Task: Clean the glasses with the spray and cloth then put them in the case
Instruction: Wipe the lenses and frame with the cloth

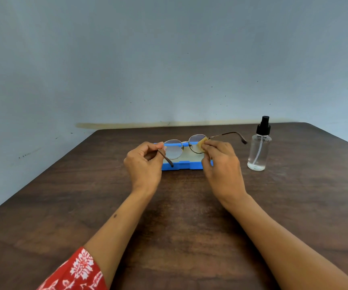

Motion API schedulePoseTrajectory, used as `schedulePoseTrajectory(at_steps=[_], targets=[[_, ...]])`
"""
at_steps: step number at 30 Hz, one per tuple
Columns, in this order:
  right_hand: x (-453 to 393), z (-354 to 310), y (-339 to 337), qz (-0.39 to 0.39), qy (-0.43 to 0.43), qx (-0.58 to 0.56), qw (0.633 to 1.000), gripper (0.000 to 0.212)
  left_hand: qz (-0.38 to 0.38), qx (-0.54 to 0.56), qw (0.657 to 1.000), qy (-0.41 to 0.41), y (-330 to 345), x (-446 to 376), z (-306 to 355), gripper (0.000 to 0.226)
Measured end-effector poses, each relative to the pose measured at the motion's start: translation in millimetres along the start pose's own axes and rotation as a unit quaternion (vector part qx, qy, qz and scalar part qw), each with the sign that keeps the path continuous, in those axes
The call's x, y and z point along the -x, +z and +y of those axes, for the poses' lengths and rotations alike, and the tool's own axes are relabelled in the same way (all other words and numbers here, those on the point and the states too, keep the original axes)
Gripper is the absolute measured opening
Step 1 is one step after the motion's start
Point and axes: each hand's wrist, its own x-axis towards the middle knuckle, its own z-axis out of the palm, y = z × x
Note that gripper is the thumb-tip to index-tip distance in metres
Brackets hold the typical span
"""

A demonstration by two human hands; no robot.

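My thin gold-rimmed round-lens glasses (182,147) hang unfolded above the open blue plastic case (181,164). My left hand (143,163) pinches one temple arm, fingers curled. My right hand (221,164) pinches a small yellow cloth (202,144) against the right lens.

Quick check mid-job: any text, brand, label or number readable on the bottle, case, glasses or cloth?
None readable.
Spray bottle: clear, no label.
Blue case: no markings show.
Glasses: no print on the frame legible.
Cloth: plain, mostly hidden by the right hand.
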Motion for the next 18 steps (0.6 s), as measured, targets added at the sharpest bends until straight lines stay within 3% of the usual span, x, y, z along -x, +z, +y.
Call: schedulePoseTrajectory(at_steps=[3,8,12,18], targets=[[0,3,-2,0.018,0.021,0.018,0.999,0.031,-0.008,0.003,1.0,-0.002,3,2,1,0.006],[2,-6,3,-0.017,-0.018,-0.002,1.0,0.03,-0.002,0.004,1.0,0.001,1,2,2,0.007],[-2,1,1,0.024,0.024,0.014,0.999,0.032,-0.007,0.004,1.0,-0.004,2,2,3,0.007],[0,-8,7,0.003,-0.015,-0.002,1.0,0.036,-0.013,0.003,1.0,0.005,3,3,4,0.006]])
